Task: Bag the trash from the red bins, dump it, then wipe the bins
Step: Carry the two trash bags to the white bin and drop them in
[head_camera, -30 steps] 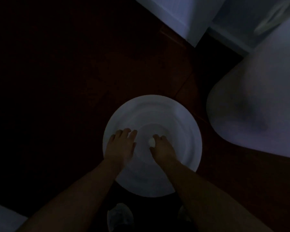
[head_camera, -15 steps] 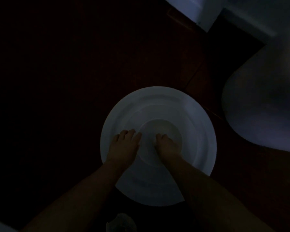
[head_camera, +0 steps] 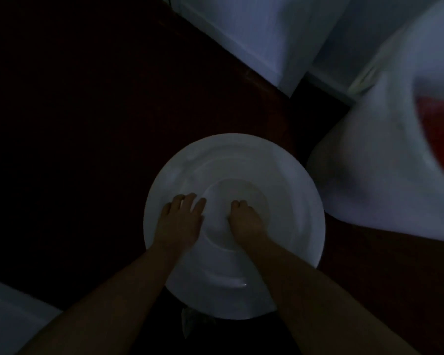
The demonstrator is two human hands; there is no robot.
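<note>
On white lid [head_camera: 287, 201], both hands unmoved, view shifted.

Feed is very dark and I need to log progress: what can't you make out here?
Head view:
- Round white lid-like disc: whatever lies beneath is hidden.
- Right hand: fingers curled; dimness hides any cloth.
- Blurred red patch: cut by right edge.
- Dark floor: detail lost.
- Left hand flat on disc.

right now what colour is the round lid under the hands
White, looking bluish-grey in the dim light; the round lid shows in the head view.
</note>
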